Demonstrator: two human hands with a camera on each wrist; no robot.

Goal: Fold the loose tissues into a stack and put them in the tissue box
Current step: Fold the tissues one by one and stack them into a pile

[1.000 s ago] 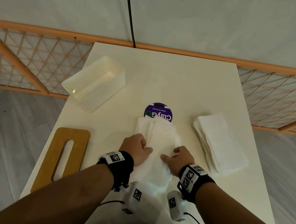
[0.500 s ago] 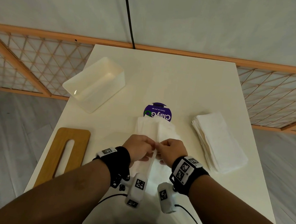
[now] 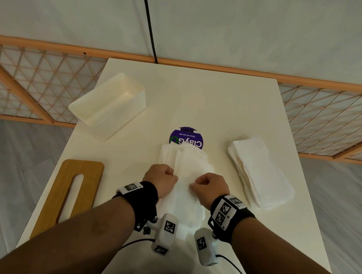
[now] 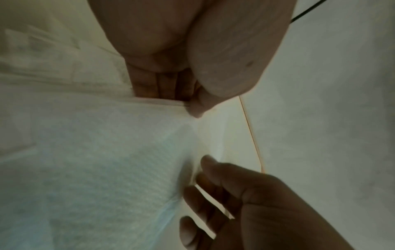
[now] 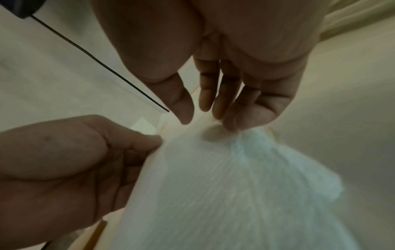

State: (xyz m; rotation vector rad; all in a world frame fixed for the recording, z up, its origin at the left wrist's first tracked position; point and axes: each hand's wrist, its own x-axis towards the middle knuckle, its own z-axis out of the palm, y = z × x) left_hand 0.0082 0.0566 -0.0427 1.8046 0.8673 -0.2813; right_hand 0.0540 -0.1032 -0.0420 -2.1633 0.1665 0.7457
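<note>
Lying apart at far left, the lid (image 3: 68, 194) leaves the box (image 3: 109, 107) open for loading. Left hand (image 3: 162, 180) and right hand (image 3: 211, 188) each pinch the tissue (image 3: 183, 195) mid-table, stretching it for folding; the stack (image 3: 259, 169) waits right.

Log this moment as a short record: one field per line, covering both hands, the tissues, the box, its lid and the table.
left hand: pinches the left edge of the loose tissue
right hand: pinches the same tissue's right side
loose tissue: white, held between the hands at the table's near middle
folded tissue stack: right side of table, untouched
tissue box: white, open, empty, far left
wooden lid: flat, near left, slot facing up
purple sticker: behind the tissue
table: cream
</note>
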